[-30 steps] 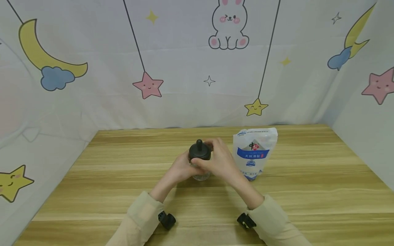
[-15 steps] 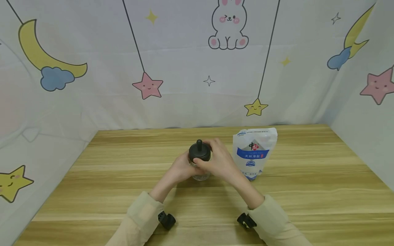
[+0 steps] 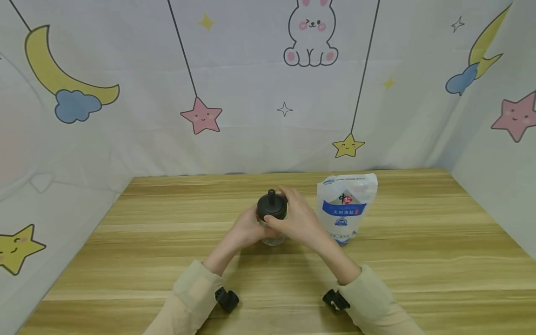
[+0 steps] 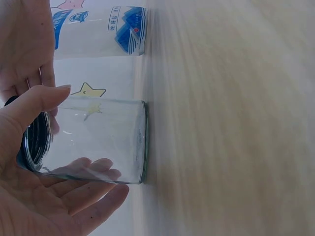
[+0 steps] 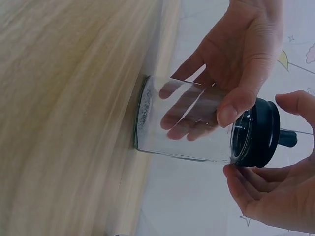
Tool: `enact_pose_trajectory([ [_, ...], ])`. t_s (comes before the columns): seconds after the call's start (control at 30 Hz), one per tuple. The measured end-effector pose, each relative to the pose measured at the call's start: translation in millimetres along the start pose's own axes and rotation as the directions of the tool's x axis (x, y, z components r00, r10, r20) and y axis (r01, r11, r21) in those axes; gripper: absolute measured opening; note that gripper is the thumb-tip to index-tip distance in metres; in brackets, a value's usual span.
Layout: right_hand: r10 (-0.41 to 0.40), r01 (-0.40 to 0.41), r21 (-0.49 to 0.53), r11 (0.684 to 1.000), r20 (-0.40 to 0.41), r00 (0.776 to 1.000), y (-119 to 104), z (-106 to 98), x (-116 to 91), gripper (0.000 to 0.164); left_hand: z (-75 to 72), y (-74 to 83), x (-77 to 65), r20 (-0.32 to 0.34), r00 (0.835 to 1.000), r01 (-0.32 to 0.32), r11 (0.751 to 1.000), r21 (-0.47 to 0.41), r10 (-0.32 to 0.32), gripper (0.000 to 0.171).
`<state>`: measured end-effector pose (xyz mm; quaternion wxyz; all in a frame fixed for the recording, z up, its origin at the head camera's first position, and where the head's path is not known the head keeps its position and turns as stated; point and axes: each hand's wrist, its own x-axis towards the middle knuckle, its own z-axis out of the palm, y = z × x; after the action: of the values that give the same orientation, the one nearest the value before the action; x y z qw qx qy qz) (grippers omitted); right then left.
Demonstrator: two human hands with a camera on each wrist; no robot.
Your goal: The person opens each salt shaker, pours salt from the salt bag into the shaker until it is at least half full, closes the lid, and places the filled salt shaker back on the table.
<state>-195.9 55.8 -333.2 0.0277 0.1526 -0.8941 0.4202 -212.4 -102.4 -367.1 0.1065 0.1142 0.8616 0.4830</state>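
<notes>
A clear glass jar (image 5: pixel 172 142) with a black lid (image 3: pixel 272 206) stands upright on the wooden table. From the lid's top rises a small black knob (image 3: pixel 271 195). My left hand (image 3: pixel 246 229) grips the jar's body, its thumb on one side and fingers spread round the other. My right hand (image 3: pixel 303 221) holds the lid by its rim, thumb at the near edge and fingers on the far right. In the right wrist view, a few dark specks show near the jar's base, and the glass is otherwise see-through.
A white and blue stand-up pouch with Chinese lettering (image 3: pixel 344 209) stands right of the jar, close beyond my right wrist. The wood-grain table (image 3: pixel 167 204) runs back to a white cloth backdrop (image 3: pixel 247 149) printed with cartoon stars and a rabbit.
On the lid's near edge my right thumb has shifted slightly to the right, while the far fingers have moved a little left. The left hand, jar and pouch look unchanged.
</notes>
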Motion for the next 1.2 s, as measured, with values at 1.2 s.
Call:
enact_pose_trajectory([
  [1.2, -0.010, 0.010, 0.013, 1.000, 0.020, 1.000, -0.4, 1.5, 0.8, 0.068, 0.4, 0.7, -0.9, -0.016, 1.000, 0.019, 1.000, 0.017, -0.019, 0.075],
])
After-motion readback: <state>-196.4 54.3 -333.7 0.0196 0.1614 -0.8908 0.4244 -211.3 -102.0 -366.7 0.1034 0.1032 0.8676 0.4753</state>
